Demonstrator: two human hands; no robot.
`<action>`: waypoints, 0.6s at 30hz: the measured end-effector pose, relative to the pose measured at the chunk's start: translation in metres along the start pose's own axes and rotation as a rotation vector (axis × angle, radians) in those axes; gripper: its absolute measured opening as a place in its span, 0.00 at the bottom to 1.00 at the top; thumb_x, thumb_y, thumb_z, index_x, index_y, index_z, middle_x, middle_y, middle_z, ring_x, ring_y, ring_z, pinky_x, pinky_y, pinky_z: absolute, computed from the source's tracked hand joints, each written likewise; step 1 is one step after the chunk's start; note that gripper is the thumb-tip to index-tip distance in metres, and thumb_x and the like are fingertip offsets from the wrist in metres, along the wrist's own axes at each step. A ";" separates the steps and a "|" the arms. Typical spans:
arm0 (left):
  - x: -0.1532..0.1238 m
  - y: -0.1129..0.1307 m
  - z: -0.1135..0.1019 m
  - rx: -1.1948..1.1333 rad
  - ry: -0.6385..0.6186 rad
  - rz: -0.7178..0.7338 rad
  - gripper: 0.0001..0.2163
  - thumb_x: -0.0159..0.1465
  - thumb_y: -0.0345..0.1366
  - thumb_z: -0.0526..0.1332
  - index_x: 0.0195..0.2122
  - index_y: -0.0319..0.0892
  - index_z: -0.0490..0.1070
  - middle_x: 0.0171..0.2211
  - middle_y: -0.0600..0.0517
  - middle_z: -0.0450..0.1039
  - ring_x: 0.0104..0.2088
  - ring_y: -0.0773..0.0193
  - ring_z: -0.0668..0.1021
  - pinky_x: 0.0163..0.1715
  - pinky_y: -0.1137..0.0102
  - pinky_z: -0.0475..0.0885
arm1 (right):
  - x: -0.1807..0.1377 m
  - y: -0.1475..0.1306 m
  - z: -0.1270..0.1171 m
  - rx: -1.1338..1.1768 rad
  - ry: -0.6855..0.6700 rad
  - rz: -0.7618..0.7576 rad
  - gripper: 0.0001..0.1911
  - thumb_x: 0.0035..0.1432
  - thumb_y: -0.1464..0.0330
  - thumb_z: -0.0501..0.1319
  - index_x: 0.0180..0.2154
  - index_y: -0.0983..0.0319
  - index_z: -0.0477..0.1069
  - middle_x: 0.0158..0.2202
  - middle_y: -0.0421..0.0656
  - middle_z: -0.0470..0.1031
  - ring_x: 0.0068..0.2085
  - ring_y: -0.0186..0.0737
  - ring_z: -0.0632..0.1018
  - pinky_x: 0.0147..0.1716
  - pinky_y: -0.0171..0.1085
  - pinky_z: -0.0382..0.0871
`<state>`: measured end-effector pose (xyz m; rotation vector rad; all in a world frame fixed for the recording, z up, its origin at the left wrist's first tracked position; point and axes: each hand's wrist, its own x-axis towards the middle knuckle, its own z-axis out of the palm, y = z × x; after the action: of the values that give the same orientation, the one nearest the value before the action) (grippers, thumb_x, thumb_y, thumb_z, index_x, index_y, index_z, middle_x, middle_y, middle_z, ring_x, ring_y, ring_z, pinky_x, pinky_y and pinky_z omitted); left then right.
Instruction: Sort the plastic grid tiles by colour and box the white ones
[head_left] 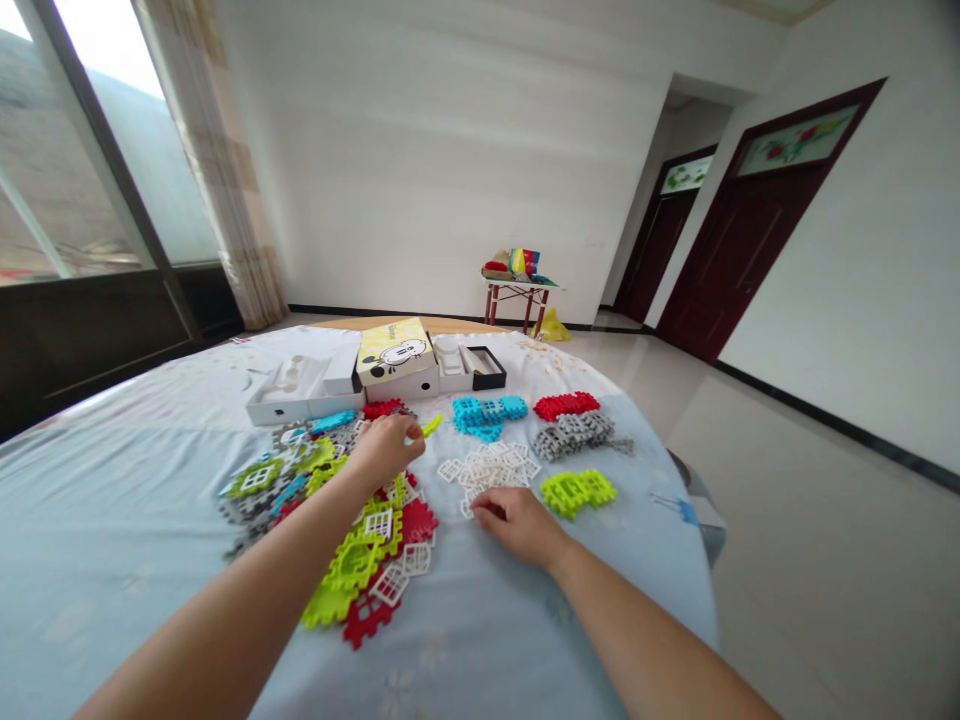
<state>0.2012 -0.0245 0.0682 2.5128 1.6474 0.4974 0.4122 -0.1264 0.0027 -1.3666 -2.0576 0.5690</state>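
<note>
My left hand [385, 447] is closed around a small yellow-green plastic piece [431, 427], held just above a mixed heap of green, red, grey and white interlocking tiles [352, 560]. My right hand [516, 522] rests on the tablecloth with its fingers curled at the near edge of a pile of white window-like tiles [489, 465]; whether it holds one is hidden. Sorted piles lie beyond: blue tiles [487, 412], red tiles [566, 404], grey tiles [574, 433] and green tiles [577, 490].
A round table under a pale blue cloth [112, 520] holds open white boxes [300, 392] and a yellow cartoon box [395, 352] at the back. A small table with bags [517, 285] stands by the far wall. Dark red doors [757, 230] are on the right.
</note>
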 end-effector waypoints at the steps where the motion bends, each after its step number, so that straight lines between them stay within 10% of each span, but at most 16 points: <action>1: -0.001 0.002 -0.002 -0.112 -0.001 -0.005 0.11 0.53 0.39 0.51 0.30 0.42 0.71 0.32 0.49 0.75 0.35 0.60 0.73 0.35 0.67 0.63 | 0.000 -0.001 0.000 -0.013 0.001 -0.005 0.11 0.57 0.66 0.54 0.36 0.62 0.74 0.30 0.41 0.76 0.31 0.34 0.73 0.31 0.30 0.63; 12: 0.004 0.034 0.010 -0.723 -0.137 -0.037 0.14 0.51 0.47 0.54 0.29 0.41 0.68 0.22 0.54 0.69 0.25 0.65 0.72 0.28 0.69 0.67 | -0.009 -0.023 -0.015 -0.131 -0.031 -0.075 0.10 0.57 0.66 0.55 0.37 0.59 0.73 0.30 0.39 0.76 0.31 0.33 0.74 0.31 0.30 0.63; 18: -0.009 0.044 0.002 -0.852 -0.150 -0.190 0.20 0.48 0.51 0.57 0.32 0.39 0.70 0.21 0.54 0.69 0.25 0.65 0.72 0.28 0.70 0.68 | -0.008 -0.024 -0.043 -0.142 0.331 -0.010 0.12 0.55 0.62 0.59 0.39 0.60 0.70 0.34 0.43 0.72 0.37 0.37 0.72 0.39 0.35 0.64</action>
<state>0.2375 -0.0505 0.0759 1.7088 1.2264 0.7607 0.4282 -0.1418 0.0470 -1.4223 -1.8598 0.1778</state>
